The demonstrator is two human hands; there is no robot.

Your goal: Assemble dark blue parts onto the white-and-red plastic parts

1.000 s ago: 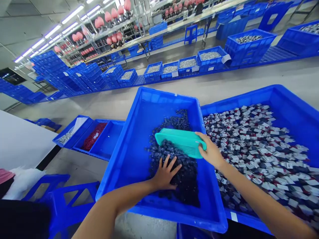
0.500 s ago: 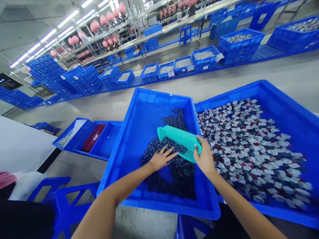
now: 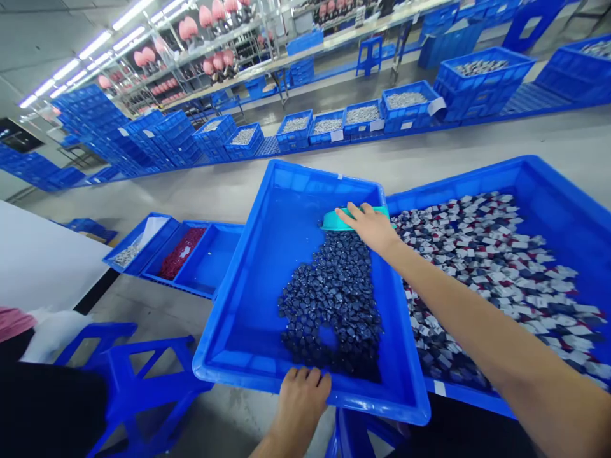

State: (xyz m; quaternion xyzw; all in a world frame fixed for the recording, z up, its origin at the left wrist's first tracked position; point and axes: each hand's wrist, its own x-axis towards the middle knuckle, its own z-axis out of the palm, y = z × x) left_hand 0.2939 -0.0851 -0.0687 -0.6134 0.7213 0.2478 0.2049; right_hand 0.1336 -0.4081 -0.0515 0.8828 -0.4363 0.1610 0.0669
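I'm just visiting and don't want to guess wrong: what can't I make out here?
All in the head view:
- Inside of the green basket: hidden by its wall and the right hand.
- Right hand's grip: hidden by the hand itself.
- Underside of the left hand, at the near rim of the middle tray: hidden by its back.
- What the dark pieces are: too small.
- Right-hand tray: cut off by the right edge.
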